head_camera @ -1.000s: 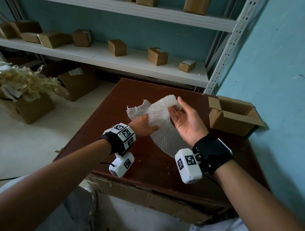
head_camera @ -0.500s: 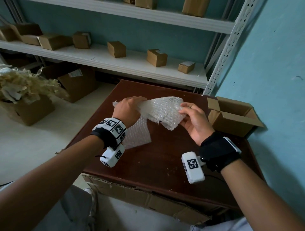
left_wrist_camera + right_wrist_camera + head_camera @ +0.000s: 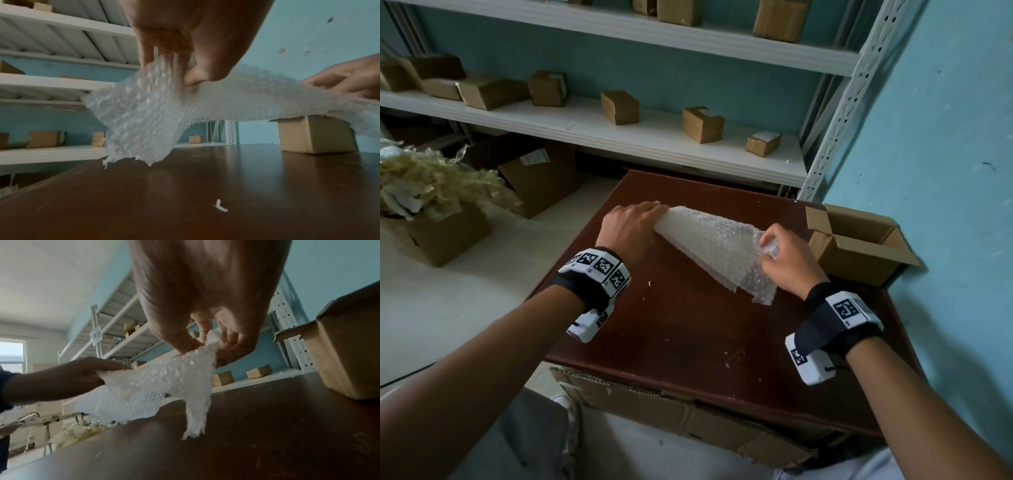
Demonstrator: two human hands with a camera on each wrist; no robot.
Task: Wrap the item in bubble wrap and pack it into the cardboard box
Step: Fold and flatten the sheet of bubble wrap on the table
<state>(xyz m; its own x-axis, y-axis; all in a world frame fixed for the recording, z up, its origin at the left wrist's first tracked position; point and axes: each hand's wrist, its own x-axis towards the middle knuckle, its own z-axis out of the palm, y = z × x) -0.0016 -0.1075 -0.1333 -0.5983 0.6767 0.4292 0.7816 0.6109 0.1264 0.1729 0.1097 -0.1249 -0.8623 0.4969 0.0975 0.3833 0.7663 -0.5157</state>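
Cardboard (image 3: 654, 411), torn and flattened, sticks out under the near edge of the dark wooden worktop (image 3: 688, 342), which carries small white scraps (image 3: 221, 208). Above the middle of the worktop, both hands hold a sheet of bubble wrap (image 3: 717, 246) stretched between them, clear of the surface. The left hand (image 3: 628, 229) grips its far left end with curled fingers (image 3: 162, 48); the right hand (image 3: 787, 260) pinches a bunched corner at the right. An open cardboard box (image 3: 859, 243) stands at the far right corner of the worktop. Beyond, white shelves (image 3: 619, 133) carry small brown boxes (image 3: 703, 124).
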